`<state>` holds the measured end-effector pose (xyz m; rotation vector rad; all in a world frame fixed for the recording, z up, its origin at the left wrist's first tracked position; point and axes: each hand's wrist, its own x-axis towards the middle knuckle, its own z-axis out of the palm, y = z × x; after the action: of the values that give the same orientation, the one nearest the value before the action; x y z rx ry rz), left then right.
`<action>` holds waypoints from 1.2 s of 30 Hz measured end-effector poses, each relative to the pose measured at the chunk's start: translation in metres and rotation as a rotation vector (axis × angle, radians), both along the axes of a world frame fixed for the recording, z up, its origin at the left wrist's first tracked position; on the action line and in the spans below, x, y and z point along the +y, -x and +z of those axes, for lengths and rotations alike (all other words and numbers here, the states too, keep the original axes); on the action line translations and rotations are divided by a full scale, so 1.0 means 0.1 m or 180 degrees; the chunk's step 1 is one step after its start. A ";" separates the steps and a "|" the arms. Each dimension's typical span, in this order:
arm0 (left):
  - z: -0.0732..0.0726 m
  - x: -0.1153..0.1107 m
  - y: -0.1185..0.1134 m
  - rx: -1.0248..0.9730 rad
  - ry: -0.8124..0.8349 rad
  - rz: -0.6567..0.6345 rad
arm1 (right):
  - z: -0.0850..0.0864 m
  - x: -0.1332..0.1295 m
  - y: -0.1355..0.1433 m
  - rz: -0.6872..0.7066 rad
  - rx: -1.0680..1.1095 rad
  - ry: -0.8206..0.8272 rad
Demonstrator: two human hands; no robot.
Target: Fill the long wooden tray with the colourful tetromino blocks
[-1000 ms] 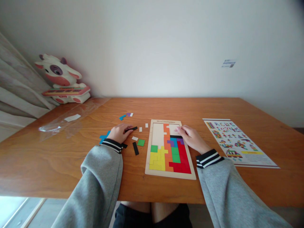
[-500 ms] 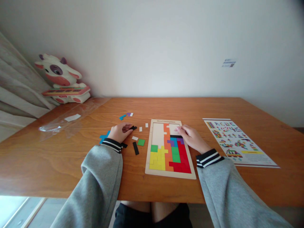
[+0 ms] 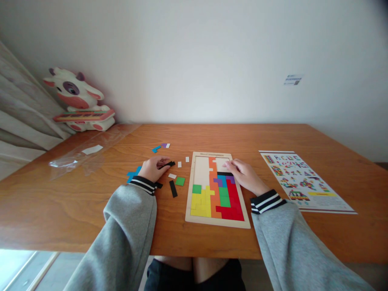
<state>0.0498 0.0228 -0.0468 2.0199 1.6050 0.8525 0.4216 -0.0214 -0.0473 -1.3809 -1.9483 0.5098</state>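
Note:
My left hand (image 3: 153, 168) pinches a black puzzle piece (image 3: 170, 164) just above the table, left of the wooden puzzle board (image 3: 217, 224). Over the board's upper right part rests my right hand (image 3: 241, 172), thumb and fingers pressed together; whatever they hold, if anything, is hidden. Yellow (image 3: 200, 205), orange (image 3: 214, 198), red (image 3: 235, 206), green, blue and purple pieces fill the lower board. Its upper left shows bare wood. Beside my left hand lie a green piece (image 3: 180, 181), a black bar (image 3: 173, 188) and several small white pieces. A blue piece (image 3: 133, 174) is partly behind my left wrist.
A printed pattern sheet (image 3: 306, 182) lies on the right of the table. At the back left stand a cow toy with a keyboard (image 3: 81, 103) and a clear plastic bag (image 3: 92, 155). Small blue (image 3: 156, 149) and purple pieces lie beyond my left hand.
The black piece has turned slightly in my left fingers and now shows as a straighter bar. My right hand has stayed in place over the board.

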 end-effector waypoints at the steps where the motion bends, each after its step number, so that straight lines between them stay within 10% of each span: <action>1: 0.00 0.00 -0.01 0.0046 -0.0057 -0.0017 | 0.00 0.00 0.00 0.0000 0.0007 -0.0010; 21: 0.01 -0.18 -0.40 0.0397 -0.1490 -0.0950 | 0.12 -0.07 0.09 0.0239 -0.0020 0.0474; 36: 0.04 -0.40 -0.82 -0.0559 -0.0813 -0.1028 | 0.19 -0.14 0.23 0.0315 -0.0116 0.0301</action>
<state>0.1321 -0.0176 -0.0423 2.2239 1.0816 1.1153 0.3990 -0.0354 -0.0282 -1.3653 -2.0529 0.6345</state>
